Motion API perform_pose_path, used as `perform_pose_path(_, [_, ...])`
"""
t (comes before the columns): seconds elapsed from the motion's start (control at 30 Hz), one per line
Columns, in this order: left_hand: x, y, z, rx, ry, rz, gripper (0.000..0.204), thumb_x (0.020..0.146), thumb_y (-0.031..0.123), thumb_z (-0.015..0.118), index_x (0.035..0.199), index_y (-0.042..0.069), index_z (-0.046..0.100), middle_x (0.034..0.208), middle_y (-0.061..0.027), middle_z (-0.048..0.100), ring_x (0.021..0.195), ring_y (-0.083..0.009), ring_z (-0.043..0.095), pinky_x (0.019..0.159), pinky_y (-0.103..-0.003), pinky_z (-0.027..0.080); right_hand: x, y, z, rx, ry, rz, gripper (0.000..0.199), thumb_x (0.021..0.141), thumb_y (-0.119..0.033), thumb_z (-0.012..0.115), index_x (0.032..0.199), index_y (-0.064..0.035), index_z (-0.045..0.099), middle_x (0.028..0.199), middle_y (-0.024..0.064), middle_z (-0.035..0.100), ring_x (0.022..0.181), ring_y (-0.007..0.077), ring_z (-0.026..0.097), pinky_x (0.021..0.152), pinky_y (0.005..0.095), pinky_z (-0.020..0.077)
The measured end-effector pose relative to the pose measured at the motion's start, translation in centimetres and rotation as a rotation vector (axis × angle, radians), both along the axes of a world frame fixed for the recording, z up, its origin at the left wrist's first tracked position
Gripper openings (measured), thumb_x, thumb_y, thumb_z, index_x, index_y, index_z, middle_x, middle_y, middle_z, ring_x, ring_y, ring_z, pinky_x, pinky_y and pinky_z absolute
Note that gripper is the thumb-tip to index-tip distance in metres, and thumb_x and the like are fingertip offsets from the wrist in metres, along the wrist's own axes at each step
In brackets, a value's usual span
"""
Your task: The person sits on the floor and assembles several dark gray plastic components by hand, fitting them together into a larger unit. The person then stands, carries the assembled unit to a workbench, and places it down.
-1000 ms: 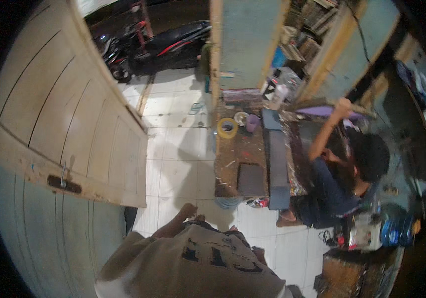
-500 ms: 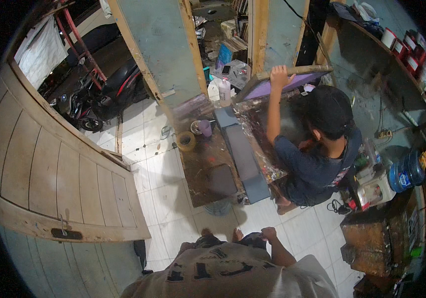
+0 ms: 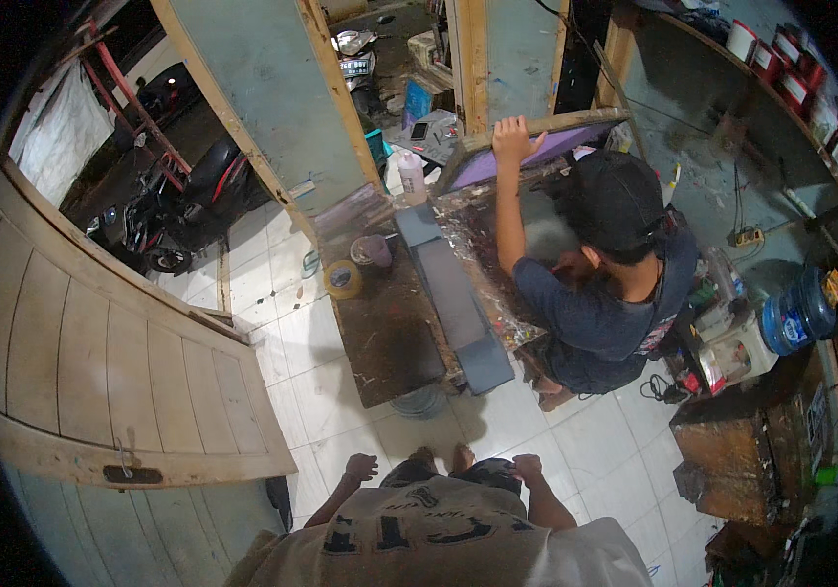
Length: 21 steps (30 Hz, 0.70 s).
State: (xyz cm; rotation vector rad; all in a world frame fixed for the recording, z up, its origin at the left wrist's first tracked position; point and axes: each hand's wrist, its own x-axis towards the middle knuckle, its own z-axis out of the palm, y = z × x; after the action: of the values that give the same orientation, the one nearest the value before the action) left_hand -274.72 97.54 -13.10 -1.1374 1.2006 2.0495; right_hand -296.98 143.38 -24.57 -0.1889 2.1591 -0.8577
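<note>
Against the left side leans a large pale wooden door with vertical planks and a dark metal latch near its lower rail. Beside it spreads the white tiled floor, and on that floor stands a low dark wooden table, scuffed and stained. Along the table's right edge lies a long grey board, one end reaching past the table's near corner. To the right of the board squats a co-worker in a dark shirt and black cap, one hand raised onto a purple panel in a wooden frame. Behind the open doorway stands a parked motorbike. A roll of tape rests on the far end of the table, near a small pinkish cup. The person's own left hand hangs low beside the thigh, fingers loosely curled and holding nothing. The right hand hangs the same way, fingers relaxed and bare, just short of the table's near edge.
</note>
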Motion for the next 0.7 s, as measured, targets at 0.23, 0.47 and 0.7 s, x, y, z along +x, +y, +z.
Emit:
perform_pose_path(0.23, [-1.2, 2.0, 0.0, -0.586, 0.224, -0.448, 0.024, 0.083, 0.027, 0.061, 0.094, 0.005, 0.059, 0.084, -0.0081, 0.065, 0.066, -0.0196, 0.063, 0.049, -0.032, 0.051, 0.9, 1.6, -4.2, -0.043, -0.218, -0.316, 0.012, 0.083, -0.008, 0.050, 0.079, -0.0006, 0.060, 0.070, 0.0109, 0.061, 0.054, 0.0200, 0.061, 0.042, 0.0319, 0.0508])
perform_pose_path(0.47, [-2.4, 1.6, 5.0, -0.445, -0.153, -0.081, 0.030, 0.082, 0.031, 0.062, 0.091, 0.003, 0.060, 0.077, -0.0067, 0.064, 0.059, -0.0187, 0.061, 0.046, -0.030, 0.049, 2.5, 0.0, -4.3, -0.538, -0.590, -0.780, 0.010, 0.079, -0.007, 0.056, 0.081, 0.0007, 0.062, 0.069, 0.0106, 0.061, 0.052, 0.0204, 0.060, 0.043, 0.0310, 0.0511])
perform_pose_path(0.7, [-1.2, -0.6, 6.6, -0.074, -0.002, 0.083, 0.025, 0.081, 0.025, 0.063, 0.094, 0.003, 0.057, 0.083, -0.0114, 0.064, 0.064, -0.0216, 0.061, 0.047, -0.034, 0.048, 3.1, -3.8, -7.2, -0.162, -0.212, -0.501, 0.009, 0.077, -0.007, 0.060, 0.079, 0.0011, 0.063, 0.068, 0.0115, 0.063, 0.051, 0.0200, 0.060, 0.042, 0.0304, 0.0504])
